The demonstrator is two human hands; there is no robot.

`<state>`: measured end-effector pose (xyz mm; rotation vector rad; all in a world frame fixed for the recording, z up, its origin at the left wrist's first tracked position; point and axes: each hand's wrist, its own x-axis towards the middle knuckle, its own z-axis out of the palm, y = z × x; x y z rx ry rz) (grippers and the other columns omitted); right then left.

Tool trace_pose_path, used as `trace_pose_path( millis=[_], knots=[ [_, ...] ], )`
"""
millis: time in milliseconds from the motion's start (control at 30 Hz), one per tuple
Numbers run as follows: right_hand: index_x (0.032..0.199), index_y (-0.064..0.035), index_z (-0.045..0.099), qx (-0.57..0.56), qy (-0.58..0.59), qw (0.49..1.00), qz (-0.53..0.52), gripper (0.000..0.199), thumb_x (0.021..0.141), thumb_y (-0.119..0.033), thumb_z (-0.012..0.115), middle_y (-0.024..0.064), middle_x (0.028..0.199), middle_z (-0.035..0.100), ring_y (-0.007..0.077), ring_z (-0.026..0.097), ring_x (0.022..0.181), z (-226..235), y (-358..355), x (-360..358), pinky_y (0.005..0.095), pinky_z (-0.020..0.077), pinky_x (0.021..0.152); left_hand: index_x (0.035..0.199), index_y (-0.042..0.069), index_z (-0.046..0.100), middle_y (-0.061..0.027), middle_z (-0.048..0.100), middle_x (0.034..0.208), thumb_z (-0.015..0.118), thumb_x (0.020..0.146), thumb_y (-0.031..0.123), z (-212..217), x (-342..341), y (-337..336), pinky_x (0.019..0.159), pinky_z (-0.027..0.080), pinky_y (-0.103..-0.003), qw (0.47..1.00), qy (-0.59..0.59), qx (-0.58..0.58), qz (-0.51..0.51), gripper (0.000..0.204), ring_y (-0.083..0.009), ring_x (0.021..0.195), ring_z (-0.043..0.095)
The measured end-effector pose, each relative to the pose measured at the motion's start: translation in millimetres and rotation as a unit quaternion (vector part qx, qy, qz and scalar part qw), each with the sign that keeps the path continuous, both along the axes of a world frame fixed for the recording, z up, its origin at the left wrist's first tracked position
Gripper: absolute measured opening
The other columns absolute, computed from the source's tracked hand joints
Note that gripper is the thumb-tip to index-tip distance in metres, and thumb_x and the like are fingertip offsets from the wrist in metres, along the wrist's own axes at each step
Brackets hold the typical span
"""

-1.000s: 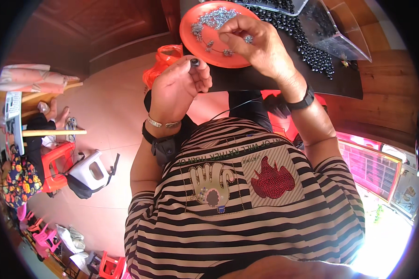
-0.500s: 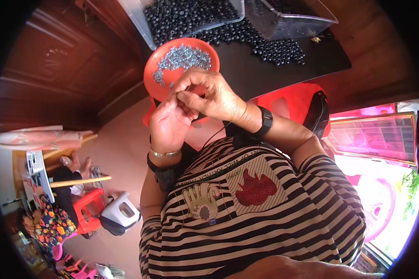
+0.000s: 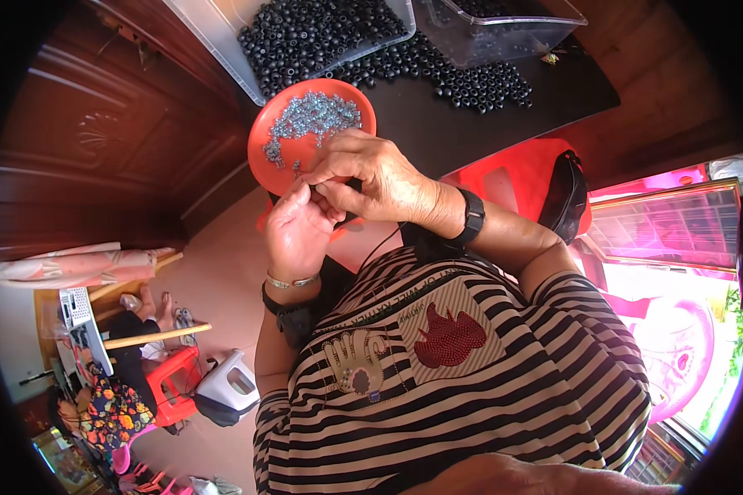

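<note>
Plate, round and red, at the left end of a black table, with a heap of shiny silver pieces across its far half and a few loose ones nearer. Left hand in front of the plate, palm up, fingers curled, thumb pointing toward the rim. Right hand arched in from the right, partly over the plate, thumb and forefinger bent toward the left fingertips. Fingertips of both hands bunched together and overlapping; impossible to tell whether clamped on something small or only touching. Beyond the plate, many black beads inside a clear plastic box, with more on the table to the right, beside another clear box. Silver bracelet on the left wrist, black band on the right; striped shirt below.
</note>
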<state>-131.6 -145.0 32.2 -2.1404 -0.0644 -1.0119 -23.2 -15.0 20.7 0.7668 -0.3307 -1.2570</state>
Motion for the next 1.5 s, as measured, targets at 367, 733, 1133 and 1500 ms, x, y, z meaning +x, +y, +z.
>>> trace_pose_path(
  millis=[367, 733, 1133, 1500],
  knots=[
    [0.096, -0.007, 0.065, -0.117, 0.111, 0.982, -0.097, 0.023, 0.08, -0.023, 0.066, 0.0119, 0.093, 0.064, 0.032, 0.061, 0.088, 18.1, -62.7, 5.2, 0.0383, 0.0505, 0.077, 0.095, 0.003, 0.051, -0.0081, 0.05, 0.084, 0.043, 0.093, 0.025, -1.1, 18.6, 8.5, 0.066, 0.038, -0.029, 0.996, -0.039, -0.069, -0.032, 0.024, -0.019, 0.075, 0.047],
    [0.123, -0.0036, 0.053, -0.297, 0.344, 0.872, -0.183, 0.043, 0.08, -0.008, 0.051, 0.0172, 0.126, 0.05, 0.0336, 0.048, 0.116, -23.2, -117.8, 12.0, 0.0392, 0.0421, 0.097, 0.093, 0.002, 0.051, -0.0085, 0.05, 0.084, 0.043, 0.091, 0.024, -10.0, 30.6, 15.8, 0.065, 0.038, -0.029, 0.997, 0.004, -0.073, -0.002, 0.023, -0.02, 0.074, 0.046],
    [0.114, -0.0082, 0.061, -0.215, 0.318, 0.907, -0.172, 0.035, 0.079, -0.006, 0.06, 0.0161, 0.13, 0.049, 0.0331, 0.047, 0.118, 0.2, -132.0, -43.0, 0.0384, 0.0411, 0.098, 0.094, 0.001, 0.05, -0.0092, 0.048, 0.084, 0.044, 0.09, 0.023, -15.5, 32.5, 25.0, 0.068, 0.037, -0.03, 0.997, 0.021, -0.074, -0.008, 0.023, -0.0207, 0.075, 0.045],
    [0.087, -0.0073, 0.067, -0.163, 0.279, 0.929, -0.178, 0.014, 0.077, -0.017, 0.063, 0.0093, 0.084, 0.064, 0.0272, 0.063, 0.077, 9.3, -165.9, 11.7, 0.0339, 0.0497, 0.069, 0.092, 0.0, 0.049, -0.0095, 0.047, 0.083, 0.044, 0.091, 0.021, -16.2, 28.4, 26.9, 0.068, 0.037, -0.031, 0.998, 0.029, -0.061, 0.001, 0.022, -0.0215, 0.074, 0.045]
  ],
)
